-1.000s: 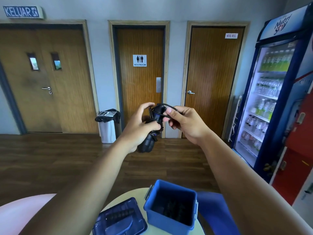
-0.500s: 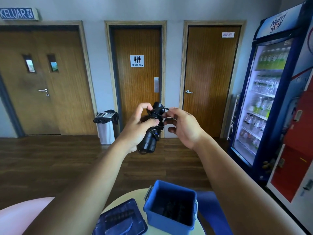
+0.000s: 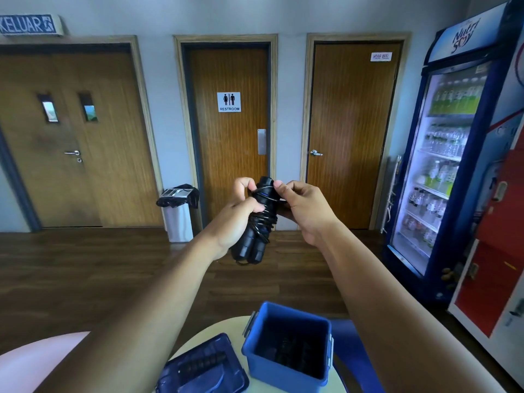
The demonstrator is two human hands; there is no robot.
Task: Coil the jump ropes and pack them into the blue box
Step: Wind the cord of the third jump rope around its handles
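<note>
Left hand [image 3: 235, 219] was curled tight around the jump rope [image 3: 259, 225]: both black handles together, near upright, cord wound round them. Right hand [image 3: 306, 208] pinched the cord at the handles' top end. I held the bundle in the air, well above the open blue box [image 3: 283, 375] on the table [image 3: 215, 327]. The lid [image 3: 198, 370] lay just left of the box.

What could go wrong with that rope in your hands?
The right hand only pinches the cord's end; if it slips, the rope wound on its handles could uncoil. The left hand holds it up, away from the box, so a drop from there might miss.
</note>
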